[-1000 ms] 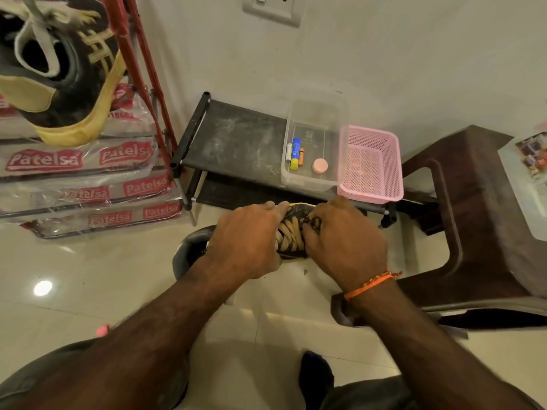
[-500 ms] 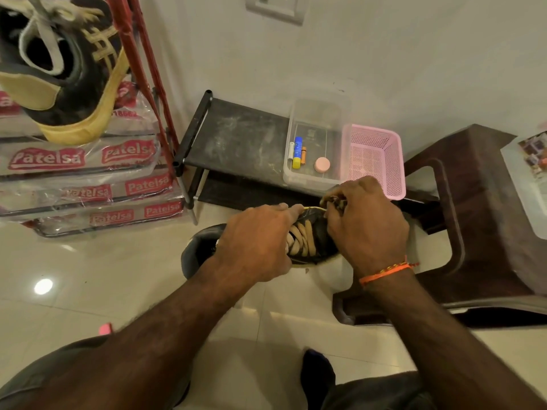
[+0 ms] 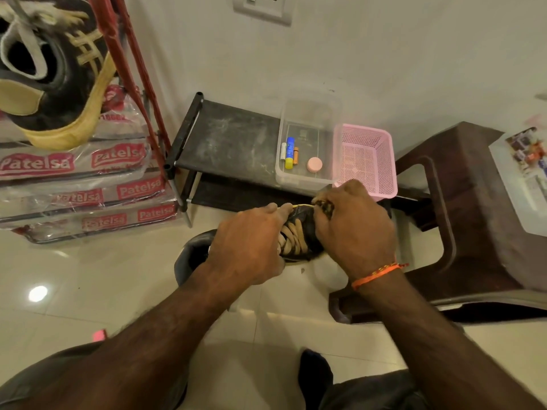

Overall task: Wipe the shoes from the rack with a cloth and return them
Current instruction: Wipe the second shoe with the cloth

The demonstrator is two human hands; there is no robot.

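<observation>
Head view: pink basket [image 3: 367, 161] beside clear tub [image 3: 307, 176].

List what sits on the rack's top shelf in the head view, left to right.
Bare dusty shelf top → clear plastic tub holding white battery, blue-and-yellow stick, orange battery, pink round disc → pink mesh basket.

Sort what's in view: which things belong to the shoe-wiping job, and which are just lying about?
Job:
dark shoe with tan laces, gripped by left hand
mottled cloth, pinched by right hand
black low shoe rack
second black-and-yellow shoe, top left

Lying about:
clear plastic tub
pink mesh basket
brown plastic stool
</observation>
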